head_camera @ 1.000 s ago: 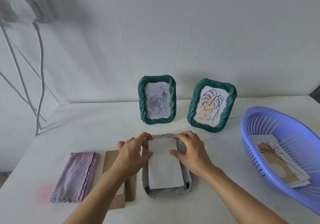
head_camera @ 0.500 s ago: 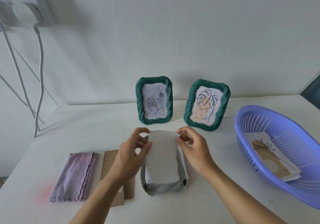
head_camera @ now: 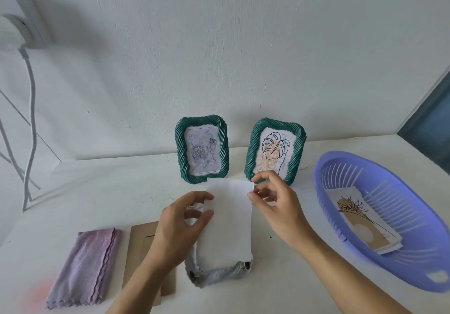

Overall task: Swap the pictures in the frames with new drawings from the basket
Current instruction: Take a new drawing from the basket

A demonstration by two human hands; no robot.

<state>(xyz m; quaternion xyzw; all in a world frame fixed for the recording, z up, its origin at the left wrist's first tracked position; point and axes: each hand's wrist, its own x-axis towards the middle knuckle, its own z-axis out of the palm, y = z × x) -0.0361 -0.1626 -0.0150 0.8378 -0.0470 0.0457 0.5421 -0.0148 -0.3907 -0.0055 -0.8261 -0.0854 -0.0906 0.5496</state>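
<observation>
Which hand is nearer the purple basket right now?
Right. The right hand pinches the white sheet on the side toward the basket; the left hand holds the sheet's far edge.

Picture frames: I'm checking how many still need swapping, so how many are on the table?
3: two green frames upright by the wall, one frame face-down under the paper.

Soft, even daylight, faint shadows, blurred wide-angle edges, pink smudge bottom-left.
</observation>
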